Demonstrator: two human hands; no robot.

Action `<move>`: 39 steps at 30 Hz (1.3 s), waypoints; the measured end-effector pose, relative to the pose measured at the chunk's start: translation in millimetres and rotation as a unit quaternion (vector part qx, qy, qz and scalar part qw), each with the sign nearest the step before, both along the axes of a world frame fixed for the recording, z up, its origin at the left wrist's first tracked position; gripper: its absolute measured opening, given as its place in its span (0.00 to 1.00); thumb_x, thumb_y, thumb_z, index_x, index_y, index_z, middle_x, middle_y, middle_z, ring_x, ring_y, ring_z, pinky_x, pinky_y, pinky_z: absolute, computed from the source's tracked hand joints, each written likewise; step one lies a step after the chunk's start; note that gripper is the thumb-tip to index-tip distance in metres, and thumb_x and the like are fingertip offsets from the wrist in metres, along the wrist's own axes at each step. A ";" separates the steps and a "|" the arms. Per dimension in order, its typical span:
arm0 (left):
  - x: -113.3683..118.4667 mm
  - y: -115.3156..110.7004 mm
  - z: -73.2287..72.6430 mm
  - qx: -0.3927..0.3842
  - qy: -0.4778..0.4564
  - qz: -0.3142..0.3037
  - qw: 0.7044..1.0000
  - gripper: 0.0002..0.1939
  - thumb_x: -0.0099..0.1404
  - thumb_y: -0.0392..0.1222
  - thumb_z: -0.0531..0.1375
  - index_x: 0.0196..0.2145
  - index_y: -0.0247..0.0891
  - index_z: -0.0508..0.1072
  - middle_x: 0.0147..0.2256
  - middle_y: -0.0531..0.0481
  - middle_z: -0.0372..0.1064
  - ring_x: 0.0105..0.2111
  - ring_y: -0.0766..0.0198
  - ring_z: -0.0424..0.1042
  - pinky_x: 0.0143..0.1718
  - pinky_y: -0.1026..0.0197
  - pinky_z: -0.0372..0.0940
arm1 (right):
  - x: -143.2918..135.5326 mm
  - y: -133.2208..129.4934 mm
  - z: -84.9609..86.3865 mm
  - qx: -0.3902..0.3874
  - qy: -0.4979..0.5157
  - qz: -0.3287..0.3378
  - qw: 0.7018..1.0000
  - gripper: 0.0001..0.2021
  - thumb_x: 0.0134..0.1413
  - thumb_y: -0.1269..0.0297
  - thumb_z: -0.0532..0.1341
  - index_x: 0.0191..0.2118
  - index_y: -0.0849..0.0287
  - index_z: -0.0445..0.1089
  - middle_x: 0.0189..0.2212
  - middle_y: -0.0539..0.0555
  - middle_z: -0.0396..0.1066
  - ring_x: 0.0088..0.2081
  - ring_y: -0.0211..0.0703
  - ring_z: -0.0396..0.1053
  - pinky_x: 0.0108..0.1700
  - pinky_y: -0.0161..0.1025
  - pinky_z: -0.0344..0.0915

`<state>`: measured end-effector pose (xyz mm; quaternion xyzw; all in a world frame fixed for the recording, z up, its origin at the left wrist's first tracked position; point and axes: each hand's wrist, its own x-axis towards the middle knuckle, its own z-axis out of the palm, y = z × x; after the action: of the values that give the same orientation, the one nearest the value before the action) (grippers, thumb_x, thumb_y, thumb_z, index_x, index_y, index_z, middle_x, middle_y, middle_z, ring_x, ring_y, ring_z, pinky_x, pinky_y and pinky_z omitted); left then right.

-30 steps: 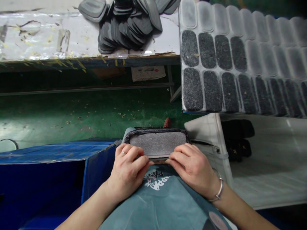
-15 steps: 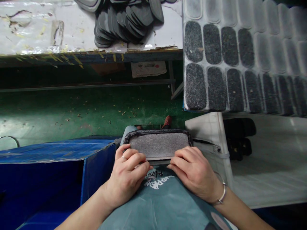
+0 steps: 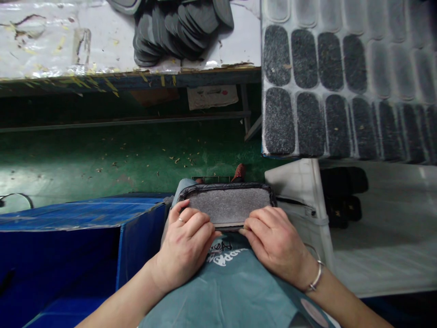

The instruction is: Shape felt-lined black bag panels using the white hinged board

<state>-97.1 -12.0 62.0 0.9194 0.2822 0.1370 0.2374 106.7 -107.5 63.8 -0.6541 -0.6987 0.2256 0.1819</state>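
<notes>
A rounded oblong piece (image 3: 228, 206) with a grey felt-like face and a black wrinkled rim lies at my lap, against the teal apron (image 3: 218, 291). My left hand (image 3: 187, 241) grips its near edge at the left, fingers curled over the rim. At the right end of that same edge, my right hand (image 3: 276, 241) pinches the rim between thumb and fingers. The undersides of both grips are hidden.
Dark oval pads (image 3: 177, 32) are piled on a white-topped table (image 3: 102, 41). At the upper right, a board (image 3: 293, 91) carries rows of black oblong patches. A blue bin (image 3: 143, 246) stands left, and a white bin (image 3: 375, 255) holding black pieces (image 3: 344, 182) stands right.
Both hands stay on the near edge of the piece. My left hand has shifted slightly right along it, fingers still curled. The view has moved a little.
</notes>
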 end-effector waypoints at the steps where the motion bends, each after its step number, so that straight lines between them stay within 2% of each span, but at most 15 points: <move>1: 1.3 0.1 0.0 -0.003 0.008 0.000 1.000 0.05 0.64 0.37 0.60 0.30 0.39 0.72 0.30 0.52 0.70 0.33 0.63 0.66 0.55 0.46 0.54 | -0.3 0.7 0.0 -0.003 -0.007 0.002 1.000 0.08 0.61 0.68 0.56 0.31 0.61 0.69 0.30 0.55 0.67 0.35 0.45 0.60 0.39 0.44 0.55; 12: 9.2 -2.1 -0.3 0.006 0.039 0.022 0.999 0.06 0.63 0.38 0.59 0.28 0.37 0.70 0.30 0.50 0.68 0.34 0.61 0.65 0.54 0.45 0.55 | -2.4 6.2 1.2 -0.044 -0.043 -0.006 0.998 0.08 0.60 0.66 0.55 0.30 0.60 0.67 0.30 0.55 0.66 0.35 0.47 0.60 0.39 0.44 0.53; 26: 18.1 -5.7 3.2 -0.017 0.090 0.066 0.994 0.12 0.64 0.42 0.57 0.23 0.40 0.69 0.26 0.52 0.63 0.31 0.62 0.61 0.52 0.47 0.54 | -3.7 11.9 2.3 -0.076 -0.007 -0.054 0.996 0.08 0.56 0.67 0.58 0.27 0.59 0.67 0.28 0.52 0.66 0.35 0.44 0.63 0.37 0.42 0.52; 39: 15.8 -8.2 -0.8 -0.003 0.081 0.073 0.994 0.11 0.64 0.42 0.58 0.24 0.39 0.68 0.27 0.52 0.61 0.32 0.62 0.62 0.51 0.48 0.56 | -5.8 16.2 5.7 -0.109 -0.010 -0.082 0.991 0.06 0.53 0.67 0.60 0.26 0.58 0.67 0.28 0.51 0.67 0.35 0.42 0.64 0.37 0.40 0.53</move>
<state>-81.3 -20.2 61.2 0.9037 0.3670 0.0780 0.2061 100.9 -91.4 69.6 -0.7276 -0.6153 0.2784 0.1204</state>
